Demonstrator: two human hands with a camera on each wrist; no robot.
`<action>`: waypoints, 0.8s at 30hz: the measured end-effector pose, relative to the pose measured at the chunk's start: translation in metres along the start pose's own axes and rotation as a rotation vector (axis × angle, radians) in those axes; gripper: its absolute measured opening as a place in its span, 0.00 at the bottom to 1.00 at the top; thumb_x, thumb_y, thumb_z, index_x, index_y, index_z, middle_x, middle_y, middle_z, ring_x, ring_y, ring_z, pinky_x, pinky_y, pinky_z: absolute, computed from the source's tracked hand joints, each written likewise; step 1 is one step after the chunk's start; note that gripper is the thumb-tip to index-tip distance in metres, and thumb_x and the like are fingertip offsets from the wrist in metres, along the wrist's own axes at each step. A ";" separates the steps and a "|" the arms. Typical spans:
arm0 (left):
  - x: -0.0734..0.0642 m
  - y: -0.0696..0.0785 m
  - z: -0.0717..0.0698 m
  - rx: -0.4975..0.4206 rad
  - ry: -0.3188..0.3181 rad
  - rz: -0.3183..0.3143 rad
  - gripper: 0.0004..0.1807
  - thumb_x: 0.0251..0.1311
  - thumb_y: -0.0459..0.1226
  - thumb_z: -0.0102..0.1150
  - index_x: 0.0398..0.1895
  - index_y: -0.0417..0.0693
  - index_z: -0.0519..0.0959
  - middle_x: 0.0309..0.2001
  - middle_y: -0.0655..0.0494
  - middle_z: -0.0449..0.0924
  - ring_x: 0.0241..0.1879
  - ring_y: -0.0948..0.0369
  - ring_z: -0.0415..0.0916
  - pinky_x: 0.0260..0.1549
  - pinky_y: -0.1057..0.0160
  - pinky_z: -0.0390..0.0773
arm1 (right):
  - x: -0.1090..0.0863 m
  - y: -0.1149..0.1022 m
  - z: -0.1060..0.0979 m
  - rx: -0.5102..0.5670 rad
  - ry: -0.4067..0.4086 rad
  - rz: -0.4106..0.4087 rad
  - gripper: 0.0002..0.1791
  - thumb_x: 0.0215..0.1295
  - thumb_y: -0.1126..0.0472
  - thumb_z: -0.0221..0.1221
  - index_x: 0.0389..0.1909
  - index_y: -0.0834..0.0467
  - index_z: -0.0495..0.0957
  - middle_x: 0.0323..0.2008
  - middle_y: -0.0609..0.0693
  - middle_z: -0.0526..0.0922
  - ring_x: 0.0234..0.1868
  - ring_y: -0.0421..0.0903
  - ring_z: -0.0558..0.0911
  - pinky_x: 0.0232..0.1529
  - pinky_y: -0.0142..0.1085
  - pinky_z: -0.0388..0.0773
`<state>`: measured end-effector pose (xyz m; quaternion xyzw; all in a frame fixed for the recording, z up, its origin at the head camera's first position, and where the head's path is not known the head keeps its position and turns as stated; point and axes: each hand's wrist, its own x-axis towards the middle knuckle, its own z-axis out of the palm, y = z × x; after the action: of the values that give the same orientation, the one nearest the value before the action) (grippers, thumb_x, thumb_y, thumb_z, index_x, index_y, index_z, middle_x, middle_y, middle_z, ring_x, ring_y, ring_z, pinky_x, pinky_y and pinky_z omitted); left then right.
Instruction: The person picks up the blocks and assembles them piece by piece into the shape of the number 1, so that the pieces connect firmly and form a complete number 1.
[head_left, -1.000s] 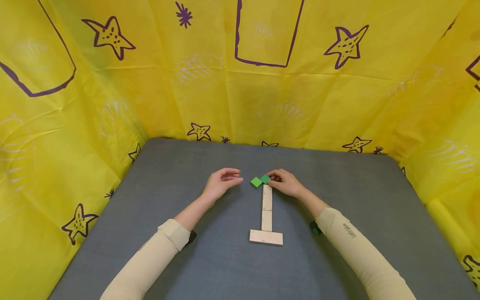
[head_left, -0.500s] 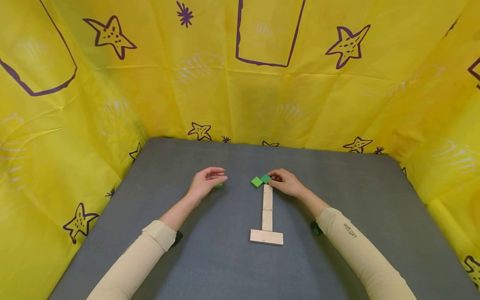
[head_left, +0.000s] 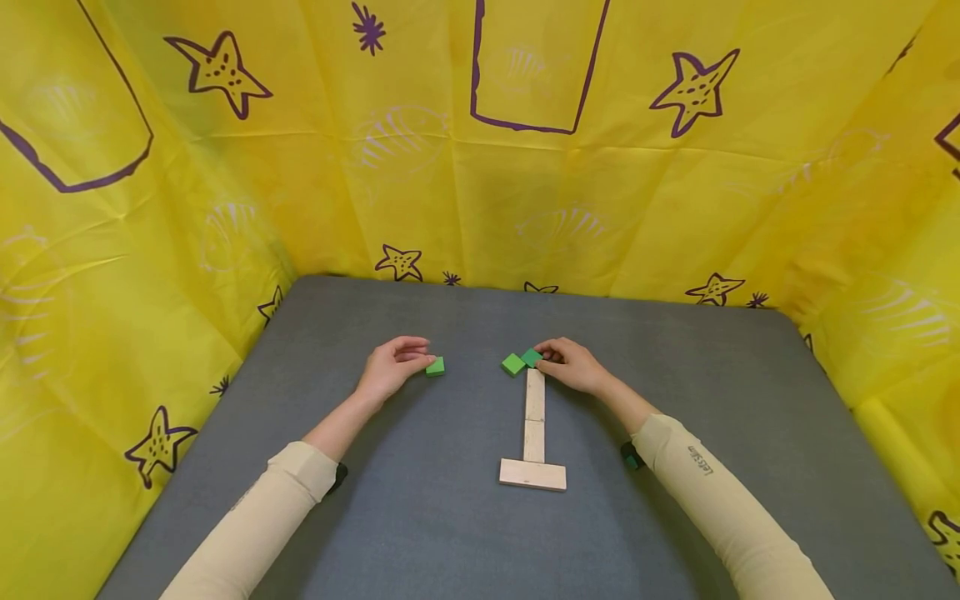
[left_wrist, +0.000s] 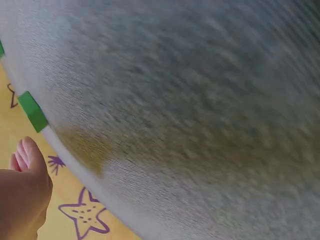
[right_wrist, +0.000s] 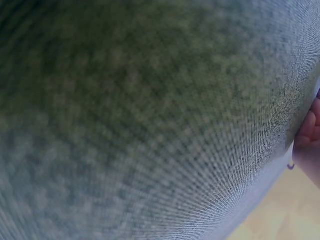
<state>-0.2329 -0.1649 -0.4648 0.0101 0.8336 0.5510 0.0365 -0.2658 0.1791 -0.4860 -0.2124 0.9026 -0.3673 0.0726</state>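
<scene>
My left hand (head_left: 392,367) reaches over the table beside a bright green block (head_left: 435,367). Its thumb tip comes right up to that block in the head view, while the left wrist view shows the fingers just short of the green block (left_wrist: 33,112). With thumb and fingers, my right hand (head_left: 572,364) pinches the right side of a darker green block (head_left: 532,357). Corner to corner with that one lies a light green block (head_left: 513,364). Below them, pale wooden planks form an upright line, an upper plank (head_left: 535,394) and a lower plank (head_left: 534,440), above a crosswise plank (head_left: 532,475).
The blocks and planks lie on a grey table (head_left: 450,533). Yellow cloth (head_left: 525,192) with starfish drawings surrounds it at the back and both sides. Only the fingers of the right hand (right_wrist: 309,132) enter the right wrist view, at its edge.
My left hand has drawn away to the left from the green pair, and the separate green block beside it has come into sight. My right hand has stayed where it was.
</scene>
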 end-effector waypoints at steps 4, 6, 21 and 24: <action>0.000 -0.005 -0.005 0.057 0.009 0.011 0.25 0.57 0.41 0.70 0.56 0.41 0.78 0.49 0.46 0.82 0.49 0.54 0.79 0.44 0.63 0.79 | 0.000 0.000 -0.001 0.001 -0.007 -0.006 0.18 0.69 0.59 0.58 0.55 0.63 0.77 0.42 0.54 0.76 0.42 0.49 0.74 0.44 0.41 0.71; 0.000 -0.007 -0.006 0.082 0.017 0.020 0.25 0.57 0.40 0.70 0.56 0.40 0.78 0.49 0.45 0.82 0.49 0.53 0.79 0.44 0.61 0.79 | 0.000 -0.001 -0.002 0.004 -0.011 -0.008 0.18 0.69 0.58 0.58 0.55 0.63 0.77 0.42 0.55 0.76 0.42 0.49 0.74 0.44 0.42 0.71; 0.001 -0.018 -0.012 0.233 0.004 0.048 0.24 0.54 0.41 0.72 0.52 0.41 0.80 0.45 0.47 0.84 0.46 0.54 0.80 0.47 0.57 0.78 | 0.001 0.000 -0.001 0.014 -0.006 -0.026 0.17 0.68 0.60 0.59 0.54 0.64 0.77 0.41 0.54 0.77 0.41 0.49 0.74 0.43 0.41 0.72; 0.002 -0.018 -0.012 0.253 -0.019 0.055 0.24 0.53 0.41 0.72 0.52 0.40 0.80 0.43 0.47 0.84 0.45 0.54 0.80 0.46 0.57 0.78 | 0.001 -0.001 -0.001 0.019 -0.009 -0.019 0.18 0.68 0.60 0.59 0.54 0.64 0.77 0.41 0.54 0.76 0.41 0.49 0.74 0.44 0.41 0.71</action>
<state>-0.2349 -0.1822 -0.4764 0.0427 0.8956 0.4420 0.0274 -0.2664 0.1790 -0.4847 -0.2219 0.8968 -0.3754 0.0753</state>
